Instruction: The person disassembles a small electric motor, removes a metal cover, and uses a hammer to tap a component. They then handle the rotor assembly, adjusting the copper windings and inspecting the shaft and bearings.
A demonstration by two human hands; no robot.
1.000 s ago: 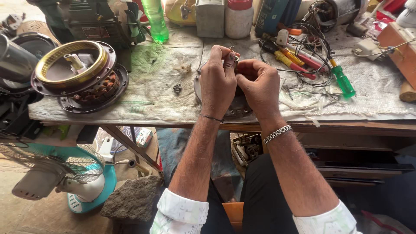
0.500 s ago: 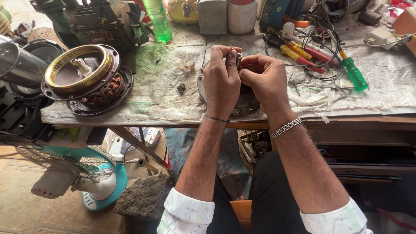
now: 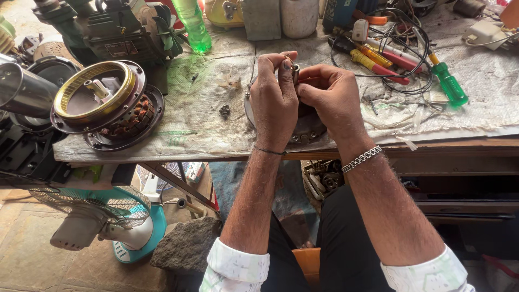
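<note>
Above the round metal plate (image 3: 303, 130), small metal part (image 3: 295, 73) pinched between left hand (image 3: 273, 103) and right hand (image 3: 330, 97) grip

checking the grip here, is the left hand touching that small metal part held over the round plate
Touching: the head view shows the left hand with thumb and fingertips pinched on the small metal part.

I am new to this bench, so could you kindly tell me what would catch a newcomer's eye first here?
At the centre, the left hand and right hand meet over a round metal motor plate, pinching a small metal part between their fingertips. To the left sits an opened motor with a brass-coloured ring and copper windings. At upper right, yellow, red and green screwdrivers lie among black wires.
</note>
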